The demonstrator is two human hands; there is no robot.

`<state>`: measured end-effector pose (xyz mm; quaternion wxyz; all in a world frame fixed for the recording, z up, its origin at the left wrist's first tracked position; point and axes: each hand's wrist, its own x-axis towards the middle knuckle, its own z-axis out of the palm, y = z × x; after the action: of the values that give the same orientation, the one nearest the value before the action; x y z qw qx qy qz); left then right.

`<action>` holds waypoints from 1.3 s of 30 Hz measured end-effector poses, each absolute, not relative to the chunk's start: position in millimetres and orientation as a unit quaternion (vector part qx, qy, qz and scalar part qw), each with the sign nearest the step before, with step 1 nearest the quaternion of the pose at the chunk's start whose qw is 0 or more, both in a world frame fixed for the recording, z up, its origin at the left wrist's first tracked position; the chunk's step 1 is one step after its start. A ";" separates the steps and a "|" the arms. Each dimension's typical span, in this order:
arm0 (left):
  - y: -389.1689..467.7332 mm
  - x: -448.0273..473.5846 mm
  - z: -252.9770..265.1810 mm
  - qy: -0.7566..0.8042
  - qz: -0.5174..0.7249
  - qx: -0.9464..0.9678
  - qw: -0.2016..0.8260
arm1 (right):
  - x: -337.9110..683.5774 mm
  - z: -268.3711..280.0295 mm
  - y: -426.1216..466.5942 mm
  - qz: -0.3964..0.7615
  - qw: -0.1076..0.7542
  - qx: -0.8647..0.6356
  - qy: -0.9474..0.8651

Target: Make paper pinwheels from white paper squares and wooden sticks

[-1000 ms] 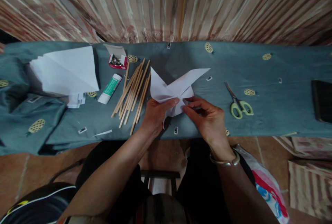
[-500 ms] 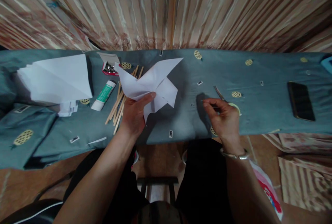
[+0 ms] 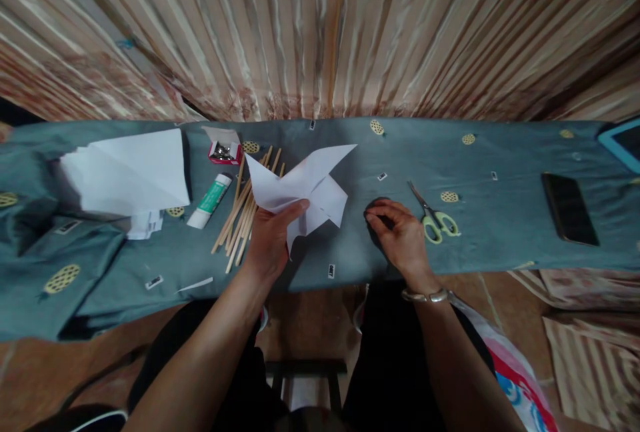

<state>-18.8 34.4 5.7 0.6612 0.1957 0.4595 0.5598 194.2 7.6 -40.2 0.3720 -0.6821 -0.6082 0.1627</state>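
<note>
My left hand [image 3: 273, 232] grips a folded white paper pinwheel [image 3: 300, 185], with the thumb pressed on it near the centre. The pinwheel's points spread out above the table. To its right, my right hand [image 3: 397, 235] is low over the cloth, thumb and forefinger pinched together. Whatever lies between those fingertips is too small to make out. Green-handled scissors [image 3: 434, 215] lie just right of this hand, blades pointing away from me. Several thin wooden sticks [image 3: 240, 225] are heaped beside my left hand, partly under the pinwheel.
Left of the sticks lie a green-and-white glue stick [image 3: 210, 201] and an open red box of small metal pieces [image 3: 224, 151]. White paper sheets [image 3: 130, 172] are stacked farther left. At right are a dark phone [image 3: 570, 209] and a blue-edged device [image 3: 623, 142]. A pleated curtain [image 3: 310, 39] hangs behind.
My right hand has moved left, away from the scissors, to where a tiny dark thing lay on the cloth. The scissors now show fully. My left hand still holds the pinwheel.
</note>
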 end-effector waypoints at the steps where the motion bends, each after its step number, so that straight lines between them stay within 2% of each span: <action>1: 34.2 -18.8 5.4 0.460 0.558 0.193 0.663 | 194.3 -40.3 6.0 0.164 0.368 -0.680 -0.613; 10: 32.0 -12.9 1.1 0.446 0.571 0.191 0.662 | 190.2 -37.7 -7.1 0.111 0.302 -0.650 -0.688; 15: 30.9 -9.6 1.2 0.449 0.571 0.203 0.656 | 186.3 -37.0 -9.4 0.106 0.297 -0.650 -0.691; 22: 30.2 -5.6 -2.9 0.452 0.574 0.227 0.644 | 177.8 -18.9 -9.4 0.155 0.364 -0.654 -0.645; 28: 26.7 -1.7 -5.0 0.470 0.555 0.283 0.625 | 151.9 14.2 -14.1 0.288 0.450 -0.598 -0.598; 39: 18.7 2.0 3.4 0.435 0.556 0.296 0.643 | 139.3 18.3 -11.0 0.310 0.469 -0.583 -0.587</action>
<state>2.0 18.7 3.4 0.6432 0.2963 0.4351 0.5561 139.3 -11.0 18.3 0.4691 -0.5826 -0.5867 0.3103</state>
